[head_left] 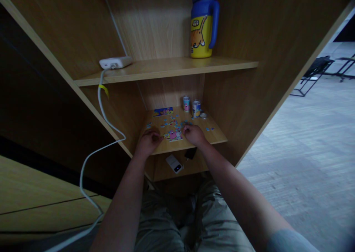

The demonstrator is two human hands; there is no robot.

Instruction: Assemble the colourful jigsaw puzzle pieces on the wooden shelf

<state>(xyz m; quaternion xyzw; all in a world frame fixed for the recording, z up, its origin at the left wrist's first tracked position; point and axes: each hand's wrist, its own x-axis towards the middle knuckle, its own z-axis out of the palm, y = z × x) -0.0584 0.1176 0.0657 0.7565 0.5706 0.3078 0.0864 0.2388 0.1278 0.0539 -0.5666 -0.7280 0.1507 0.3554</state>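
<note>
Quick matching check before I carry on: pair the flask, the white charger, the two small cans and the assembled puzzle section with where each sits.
1. blue and yellow flask
2. white charger
3. two small cans
4. assembled puzzle section

A. between the left hand and right hand
B. upper shelf, left end
C. back of lower shelf
D. upper shelf, right of centre

Pairs: 1-D, 2-B, 3-C, 4-A

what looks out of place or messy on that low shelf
Loose puzzle pieces lie scattered on the low shelf around the part-built puzzle between the left hand and right hand. A few pieces sit apart at right.
</note>
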